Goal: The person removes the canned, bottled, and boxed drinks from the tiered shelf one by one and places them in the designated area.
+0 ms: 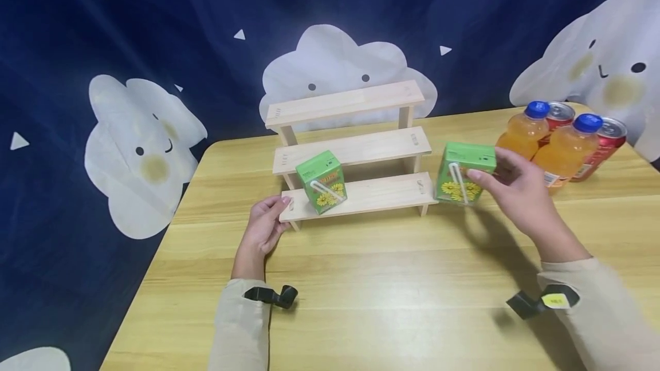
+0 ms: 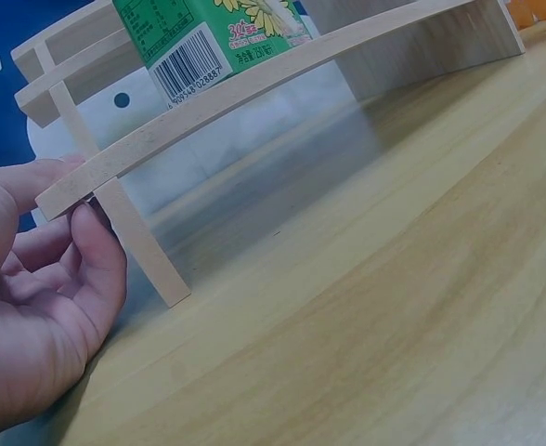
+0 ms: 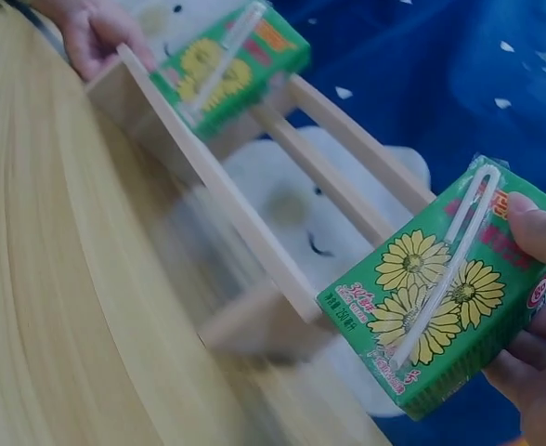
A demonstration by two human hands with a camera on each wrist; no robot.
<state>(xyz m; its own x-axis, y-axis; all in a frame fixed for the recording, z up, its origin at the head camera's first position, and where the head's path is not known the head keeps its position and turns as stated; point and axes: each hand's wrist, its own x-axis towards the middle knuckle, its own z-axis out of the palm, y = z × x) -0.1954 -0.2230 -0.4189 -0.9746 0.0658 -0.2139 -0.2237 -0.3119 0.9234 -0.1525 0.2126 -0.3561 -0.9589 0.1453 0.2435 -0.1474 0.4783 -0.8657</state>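
Note:
A three-tier wooden rack (image 1: 356, 199) stands on the table. My left hand (image 1: 265, 225) pinches the left end of its lowest shelf, thumb on top and fingers beneath, as the left wrist view shows. Near that end a green drink carton (image 1: 322, 182) with yellow flowers and a straw on its front stands on the lowest shelf. My right hand (image 1: 526, 188) grips a second green drink carton (image 3: 440, 288) by its right side, thumb on the front. That carton is upright, just off the right end of the lowest shelf; whether it touches the shelf I cannot tell.
Two orange drink bottles (image 1: 567, 150) with blue caps and two red cans (image 1: 603, 147) stand together at the right rear of the table (image 1: 392, 302). Behind the table hangs a dark blue curtain (image 1: 206, 27) with white clouds.

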